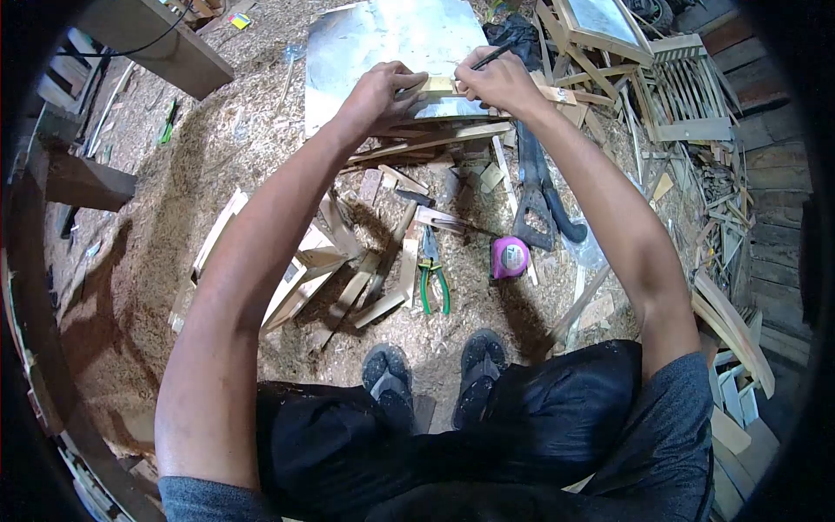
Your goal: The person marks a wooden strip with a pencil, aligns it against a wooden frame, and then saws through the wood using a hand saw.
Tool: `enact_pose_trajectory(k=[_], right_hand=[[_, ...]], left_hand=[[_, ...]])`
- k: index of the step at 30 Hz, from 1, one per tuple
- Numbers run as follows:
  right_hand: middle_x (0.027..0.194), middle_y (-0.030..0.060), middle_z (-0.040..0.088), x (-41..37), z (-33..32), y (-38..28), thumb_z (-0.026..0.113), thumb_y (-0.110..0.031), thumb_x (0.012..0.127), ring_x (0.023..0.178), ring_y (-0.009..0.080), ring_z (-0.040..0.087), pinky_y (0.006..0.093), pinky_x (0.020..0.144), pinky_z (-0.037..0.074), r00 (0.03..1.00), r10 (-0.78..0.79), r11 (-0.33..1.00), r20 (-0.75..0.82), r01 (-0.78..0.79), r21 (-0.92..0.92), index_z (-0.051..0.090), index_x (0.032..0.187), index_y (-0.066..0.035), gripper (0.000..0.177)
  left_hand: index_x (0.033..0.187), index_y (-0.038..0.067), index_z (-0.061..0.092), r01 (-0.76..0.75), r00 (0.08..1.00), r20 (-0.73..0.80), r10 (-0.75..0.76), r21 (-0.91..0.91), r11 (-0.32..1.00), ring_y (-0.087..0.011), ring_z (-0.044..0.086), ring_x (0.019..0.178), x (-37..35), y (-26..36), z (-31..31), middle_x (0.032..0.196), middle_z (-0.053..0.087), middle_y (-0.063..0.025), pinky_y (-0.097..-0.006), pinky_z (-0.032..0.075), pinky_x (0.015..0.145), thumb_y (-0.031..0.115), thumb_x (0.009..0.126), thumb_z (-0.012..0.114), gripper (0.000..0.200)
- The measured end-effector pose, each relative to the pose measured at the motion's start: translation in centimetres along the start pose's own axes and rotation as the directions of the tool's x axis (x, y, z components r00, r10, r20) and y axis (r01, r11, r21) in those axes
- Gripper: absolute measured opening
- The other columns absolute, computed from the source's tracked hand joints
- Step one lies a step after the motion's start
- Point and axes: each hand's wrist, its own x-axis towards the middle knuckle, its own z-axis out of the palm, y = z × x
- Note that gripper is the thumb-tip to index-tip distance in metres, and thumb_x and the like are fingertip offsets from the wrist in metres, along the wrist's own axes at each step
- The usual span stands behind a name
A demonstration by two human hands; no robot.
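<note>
At the near edge of a shiny pale sheet, my left hand grips the left end of a short wood piece. My right hand is closed around a slim dark pencil, with its fingers against the wood piece's right end. The pencil's tip is hidden from me. Below the hands lie wooden strips, a handsaw, a hammer, pliers with green handles and a pink tape measure.
Wood shavings cover the ground. Wooden frame parts lie left of the pliers. A slatted wooden piece and scraps are heaped at the right. A thick post stands at upper left. My sandalled feet are near the tools.
</note>
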Motion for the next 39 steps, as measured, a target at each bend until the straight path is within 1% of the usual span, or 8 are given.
enact_pose_trajectory(k=[1, 11, 16, 29, 32, 34, 37, 39], right_hand=[[0.075, 0.006, 0.072, 0.0, 0.2, 0.2, 0.062, -0.031, 0.083, 0.069, 0.012, 0.072, 0.0268, 0.053, 0.056, 0.997, -0.078, 0.997, -0.028, 0.078, 0.006, 0.067, 0.088, -0.002, 0.029], [0.074, 0.0067, 0.072, 0.4, 0.2, -0.5, 0.061, -0.028, 0.082, 0.07, 0.0115, 0.072, 0.0258, 0.057, 0.056, 0.997, -0.081, 0.994, -0.001, 0.081, -0.073, 0.068, 0.082, -0.004, 0.025], [0.072, 0.0062, 0.072, -0.2, -0.2, -2.0, 0.06, -0.028, 0.083, 0.069, 0.0128, 0.072, 0.0263, 0.06, 0.057, 0.989, 0.145, 0.987, -0.004, -0.144, 0.067, 0.068, 0.079, -0.003, 0.026], [0.07, 0.0041, 0.071, -0.3, -0.3, -2.5, 0.06, -0.029, 0.083, 0.069, 0.013, 0.073, 0.0267, 0.064, 0.056, 0.995, 0.094, 0.995, 0.018, -0.094, 0.02, 0.067, 0.078, -0.006, 0.025], [0.071, 0.0041, 0.071, -0.4, -0.3, -2.6, 0.06, -0.028, 0.083, 0.069, 0.0131, 0.073, 0.0269, 0.065, 0.056, 0.995, 0.093, 0.995, -0.03, -0.092, 0.031, 0.067, 0.078, -0.006, 0.024], [0.071, 0.0044, 0.071, -0.2, -0.3, -2.5, 0.061, -0.028, 0.084, 0.069, 0.0132, 0.072, 0.0275, 0.065, 0.056, 0.999, 0.025, 0.999, -0.031, -0.026, -0.035, 0.067, 0.079, -0.005, 0.024], [0.072, 0.0048, 0.071, -0.8, -0.6, -3.2, 0.061, -0.028, 0.084, 0.069, 0.0133, 0.072, 0.0276, 0.065, 0.056, 0.992, 0.126, 0.989, -0.03, -0.124, 0.08, 0.067, 0.08, -0.005, 0.025], [0.072, 0.0049, 0.071, -0.7, -0.6, -3.1, 0.061, -0.029, 0.084, 0.069, 0.0133, 0.072, 0.0271, 0.064, 0.056, 0.995, 0.098, 0.993, -0.03, -0.095, 0.065, 0.067, 0.081, -0.005, 0.025]], left_hand=[[0.119, 0.008, 0.07, -0.019, 1.0, -0.016, 0.019, 0.013, 1.0, -0.0236, 0.061, 0.089, 0.0, 0.0, 0.0, 0.099, 0.065, -0.012, -0.0366, 0.05, 0.081, 0.021, 0.091, 0.069, 0.031], [0.121, 0.011, 0.069, -0.048, 0.998, -0.027, 0.05, 0.079, 0.996, -0.0253, 0.06, 0.085, -0.1, 0.1, -0.2, 0.097, 0.066, -0.0117, -0.0394, 0.05, 0.079, 0.02, 0.091, 0.068, 0.032], [0.121, 0.011, 0.07, -0.077, 0.996, -0.045, 0.08, 0.064, 0.995, -0.0257, 0.06, 0.084, 0.0, -0.4, 0.0, 0.097, 0.066, -0.0119, -0.0394, 0.05, 0.077, 0.025, 0.091, 0.067, 0.033], [0.12, 0.01, 0.07, -0.047, 0.999, -0.024, 0.049, 0.076, 0.996, -0.0268, 0.061, 0.086, 0.1, -0.1, -0.1, 0.097, 0.066, -0.0124, -0.0393, 0.05, 0.078, 0.028, 0.092, 0.066, 0.033], [0.12, 0.01, 0.07, -0.083, 0.995, -0.042, 0.087, 0.085, 0.993, -0.0269, 0.061, 0.087, 0.0, -0.5, 0.1, 0.096, 0.066, -0.0121, -0.0392, 0.05, 0.078, 0.028, 0.092, 0.066, 0.034], [0.12, 0.01, 0.07, -0.083, 0.995, -0.04, 0.087, 0.089, 0.993, -0.0269, 0.061, 0.087, 0.1, -0.5, 0.1, 0.097, 0.066, -0.0121, -0.0391, 0.05, 0.078, 0.028, 0.092, 0.066, 0.033], [0.12, 0.01, 0.069, -0.067, 0.997, -0.029, 0.07, 0.09, 0.994, -0.0269, 0.061, 0.088, 0.0, -0.2, -0.2, 0.098, 0.066, -0.012, -0.0388, 0.05, 0.08, 0.027, 0.092, 0.067, 0.033], [0.12, 0.01, 0.069, -0.055, 0.998, -0.019, 0.056, 0.083, 0.995, -0.0269, 0.061, 0.089, -0.1, 0.0, -0.1, 0.099, 0.066, -0.0121, -0.0386, 0.05, 0.081, 0.026, 0.092, 0.067, 0.033]])
